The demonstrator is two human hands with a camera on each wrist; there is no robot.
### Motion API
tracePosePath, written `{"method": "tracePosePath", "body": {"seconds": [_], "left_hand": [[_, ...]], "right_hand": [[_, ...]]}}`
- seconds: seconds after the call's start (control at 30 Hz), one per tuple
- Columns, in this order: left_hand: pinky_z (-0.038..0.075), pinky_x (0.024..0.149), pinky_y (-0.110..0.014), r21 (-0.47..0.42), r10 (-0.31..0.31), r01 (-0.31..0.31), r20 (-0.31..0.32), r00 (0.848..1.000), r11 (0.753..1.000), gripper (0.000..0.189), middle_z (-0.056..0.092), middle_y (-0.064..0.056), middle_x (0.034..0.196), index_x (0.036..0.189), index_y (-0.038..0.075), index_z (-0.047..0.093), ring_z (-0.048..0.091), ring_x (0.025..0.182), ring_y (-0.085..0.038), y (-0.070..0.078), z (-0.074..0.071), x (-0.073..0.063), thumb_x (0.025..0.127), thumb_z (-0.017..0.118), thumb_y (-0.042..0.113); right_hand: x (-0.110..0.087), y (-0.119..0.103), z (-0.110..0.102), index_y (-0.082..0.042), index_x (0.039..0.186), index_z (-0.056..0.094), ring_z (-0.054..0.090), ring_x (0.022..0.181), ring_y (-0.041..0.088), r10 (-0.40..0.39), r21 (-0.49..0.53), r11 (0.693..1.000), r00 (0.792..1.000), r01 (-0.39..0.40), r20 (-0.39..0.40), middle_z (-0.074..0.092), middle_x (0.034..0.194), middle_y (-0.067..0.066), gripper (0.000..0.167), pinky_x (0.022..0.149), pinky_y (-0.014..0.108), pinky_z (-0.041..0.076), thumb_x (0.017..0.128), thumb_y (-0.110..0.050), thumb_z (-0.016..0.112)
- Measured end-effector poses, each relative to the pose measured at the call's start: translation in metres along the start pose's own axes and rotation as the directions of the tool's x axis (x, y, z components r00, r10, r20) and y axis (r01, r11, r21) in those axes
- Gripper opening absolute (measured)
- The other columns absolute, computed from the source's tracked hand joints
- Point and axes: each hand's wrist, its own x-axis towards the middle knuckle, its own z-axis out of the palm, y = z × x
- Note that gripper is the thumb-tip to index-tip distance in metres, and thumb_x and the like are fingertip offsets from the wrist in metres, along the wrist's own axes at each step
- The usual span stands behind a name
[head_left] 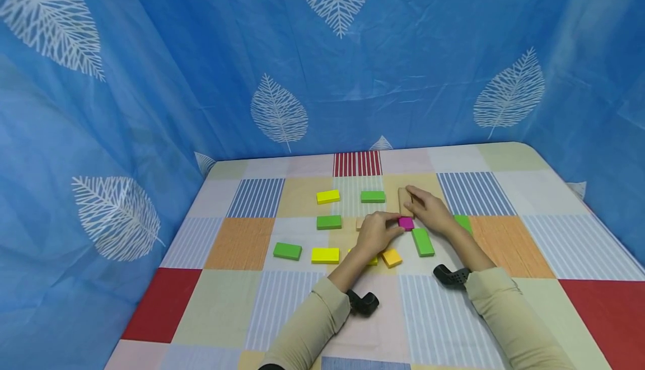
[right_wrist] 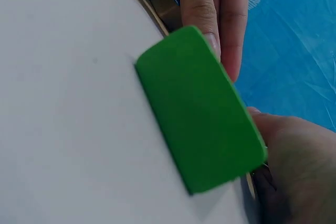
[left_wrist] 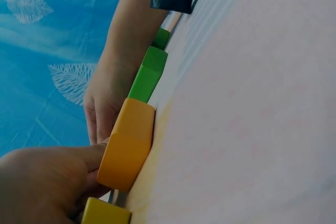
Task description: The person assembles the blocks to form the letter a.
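My left hand (head_left: 375, 233) pinches a small magenta block (head_left: 405, 224) between thumb and index finger, low over the patchwork cloth. Just beyond it, my right hand (head_left: 430, 209) grips the right side of a plain wooden block (head_left: 405, 202), thumb and fingertips at its edge. The two blocks lie close together. A green block (head_left: 423, 243) sits below the right hand and looms large in the right wrist view, hiding part of the fingers. An orange block (head_left: 391, 257) lies nearer me; in the left wrist view it covers the left fingertips.
Left of the hands lie several flat green and yellow blocks, among them a yellow block (head_left: 325, 256) and a green block (head_left: 329, 222). Another green block (head_left: 462, 223) is partly behind the right wrist. A blue curtain (head_left: 403, 79) hangs behind the table.
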Motion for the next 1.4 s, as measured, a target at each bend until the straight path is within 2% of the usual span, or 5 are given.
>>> {"method": "tracePosePath", "body": {"seconds": [0.33, 0.47, 0.63, 0.8, 1.4], "left_hand": [[0.046, 0.083, -0.018, 0.009, 0.009, -0.009, -0.010, 1.000, 1.000, 0.031, 0.068, 0.003, 0.101, 0.109, 0.013, 0.070, 0.061, 0.097, -0.008, -0.001, -0.001, 0.001, 0.082, 0.071, 0.027], [0.046, 0.081, -0.017, 0.017, 0.022, -0.022, -0.010, 1.000, 1.000, 0.031, 0.069, 0.002, 0.100, 0.109, 0.012, 0.069, 0.061, 0.094, -0.007, -0.001, 0.000, 0.001, 0.082, 0.071, 0.028], [0.046, 0.076, -0.015, 0.056, 0.039, -0.039, -0.011, 0.999, 0.998, 0.034, 0.069, 0.002, 0.097, 0.109, 0.011, 0.069, 0.061, 0.090, -0.006, -0.001, 0.002, 0.002, 0.081, 0.071, 0.030], [0.047, 0.077, -0.017, 0.106, 0.034, -0.033, -0.012, 0.999, 0.994, 0.034, 0.069, 0.003, 0.097, 0.109, 0.013, 0.069, 0.061, 0.091, -0.007, 0.000, 0.003, 0.002, 0.081, 0.071, 0.032], [0.047, 0.076, -0.017, 0.137, 0.051, -0.047, -0.029, 0.998, 0.989, 0.034, 0.069, 0.004, 0.097, 0.106, 0.013, 0.071, 0.061, 0.089, -0.007, 0.003, 0.002, 0.002, 0.080, 0.071, 0.034]], "right_hand": [[-0.004, -0.002, 0.000, -0.002, 0.141, 0.035, 0.028, 0.130, 0.042, 0.001, -0.012, 1.000, 1.000, -0.001, -0.015, 0.034, 0.142, 0.022, 0.061, 0.105, 0.053, 0.023, 0.094, -0.037, 0.052], [-0.005, 0.000, -0.003, -0.003, 0.142, 0.033, 0.024, 0.132, 0.041, -0.025, 0.010, 1.000, 1.000, 0.025, 0.019, 0.030, 0.145, 0.021, 0.063, 0.106, 0.053, 0.021, 0.093, -0.037, 0.053], [-0.006, 0.005, -0.010, -0.005, 0.143, 0.032, 0.017, 0.135, 0.040, -0.073, 0.067, 0.996, 0.992, 0.066, 0.103, 0.023, 0.148, 0.019, 0.063, 0.106, 0.056, 0.016, 0.092, -0.034, 0.056], [-0.008, 0.005, -0.014, -0.008, 0.145, 0.028, 0.013, 0.135, 0.042, -0.088, 0.037, 0.996, 0.983, 0.084, 0.159, 0.017, 0.150, 0.018, 0.071, 0.103, 0.063, 0.013, 0.088, -0.037, 0.060], [-0.007, 0.003, -0.014, -0.005, 0.145, 0.024, 0.009, 0.136, 0.040, -0.088, 0.004, 0.996, 0.977, 0.089, 0.196, 0.014, 0.151, 0.017, 0.075, 0.104, 0.062, 0.011, 0.089, -0.037, 0.060]]}}
